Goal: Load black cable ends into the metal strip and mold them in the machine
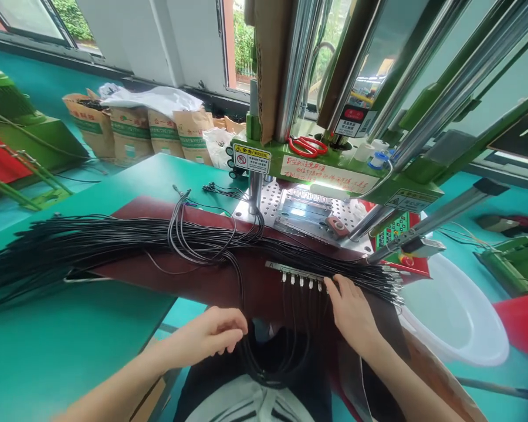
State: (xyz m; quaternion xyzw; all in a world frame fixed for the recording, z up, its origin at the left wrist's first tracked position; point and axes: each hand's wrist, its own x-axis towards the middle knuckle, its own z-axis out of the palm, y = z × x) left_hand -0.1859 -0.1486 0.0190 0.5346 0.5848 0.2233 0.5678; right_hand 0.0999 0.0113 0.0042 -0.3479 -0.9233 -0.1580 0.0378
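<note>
A thick bundle of thin black cables (pixel 114 243) lies across a dark red mat (pixel 211 275) on the green table. A metal fixture bar (pixel 297 274) holds several cable connectors in a row. My right hand (pixel 352 313) rests on the mat with its fingertips at the right end of that bar, touching the cable ends there, fingers extended. My left hand (pixel 213 334) sits at the mat's near edge, fingers curled loosely around hanging black cables that loop down toward my lap.
A green moulding press (pixel 334 170) with steel columns stands behind the mat, red scissors (pixel 307 146) on its ledge. A white basin (pixel 457 316) sits at the right. Brown paper sacks (pixel 132 135) line the far wall. A red bin (pixel 525 319) is at far right.
</note>
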